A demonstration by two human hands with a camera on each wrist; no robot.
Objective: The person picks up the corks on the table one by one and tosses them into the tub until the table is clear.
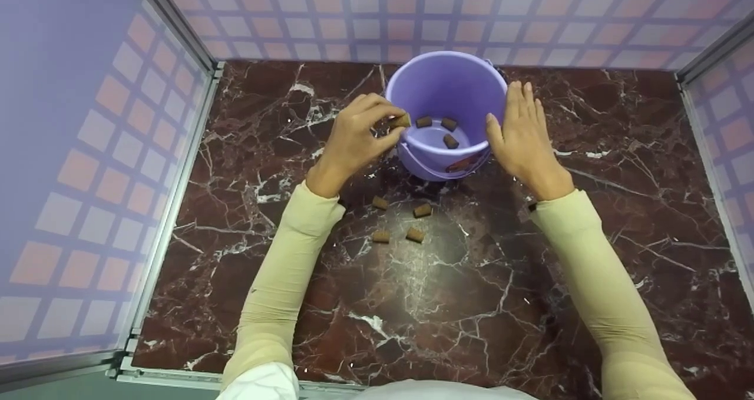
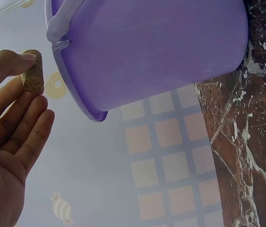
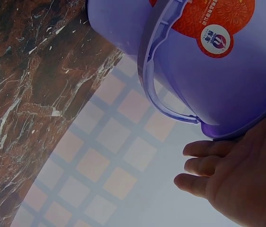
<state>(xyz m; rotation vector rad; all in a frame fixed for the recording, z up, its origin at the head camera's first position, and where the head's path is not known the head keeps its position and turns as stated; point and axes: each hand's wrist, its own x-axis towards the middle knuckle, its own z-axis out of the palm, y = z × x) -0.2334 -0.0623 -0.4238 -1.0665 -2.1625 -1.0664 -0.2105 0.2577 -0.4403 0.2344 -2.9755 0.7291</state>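
A purple bucket stands at the back of the marble-patterned table, its handle hanging down the front. My left hand pinches a brown cork between thumb and fingers, at the bucket's left rim. On the right, my right hand has its fingers straight and lies along the bucket's right rim, holding nothing. Inside the bucket, several brown corks lie on the bottom, one of them a cork near the front. In the right wrist view, a red sticker shows on the bucket's side.
Several loose corks lie on the table in front of the bucket, among them a cork and a cork. Checkered panels wall the back and both sides. A metal rail runs along the table's left edge.
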